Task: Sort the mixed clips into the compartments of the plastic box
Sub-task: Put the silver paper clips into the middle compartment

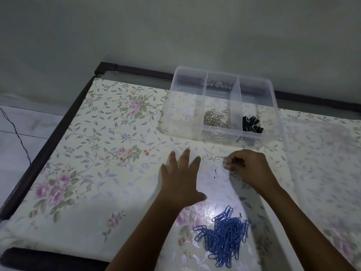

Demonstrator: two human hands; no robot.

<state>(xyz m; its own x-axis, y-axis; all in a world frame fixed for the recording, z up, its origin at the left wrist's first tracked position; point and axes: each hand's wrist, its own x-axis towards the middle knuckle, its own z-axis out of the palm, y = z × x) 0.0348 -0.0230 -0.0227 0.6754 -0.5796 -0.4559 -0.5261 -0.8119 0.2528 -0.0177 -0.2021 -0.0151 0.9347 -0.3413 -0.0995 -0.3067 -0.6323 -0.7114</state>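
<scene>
The left hand (pixel 181 177) lies open, palm down, its fingers straight and spread over the table (pixel 97 153), holding nothing. The right hand (pixel 248 169), just beside it and a little farther out, has its fingers curled in, and the fingertips pinch a silver paper clip (pixel 219 158) whose free end sticks out to the left, towards the left hand's fingers. Whether more than one clip sits in that pinch cannot be told. On the cover between the two hands lie a few small dark specks (pixel 214 172), too small to make out.

Nearer the person, below and between the two forearms, a loose heap of blue paper clips (pixel 224 237) lies on the table, clear of both hands, closer to the right forearm than to the left.

Beyond the hands stands the clear plastic box (pixel 275 98), near the far edge of the table and almost straight ahead of the right hand, apart from its knuckles. Two walls split it into three compartments side by side. The middle one holds a pile of silver clips (pixel 216 118); the right one holds black binder clips (pixel 252 124), gathered at the near end.

The table wears a glossy floral cover (pixel 127 106) with pink roses and grey-blue leaves. A dark frame (pixel 64 122) runs along its left and far edges. A thin dark cable (pixel 18 133) trails over the pale floor at left, and a plain wall (pixel 175 26) rises behind.
</scene>
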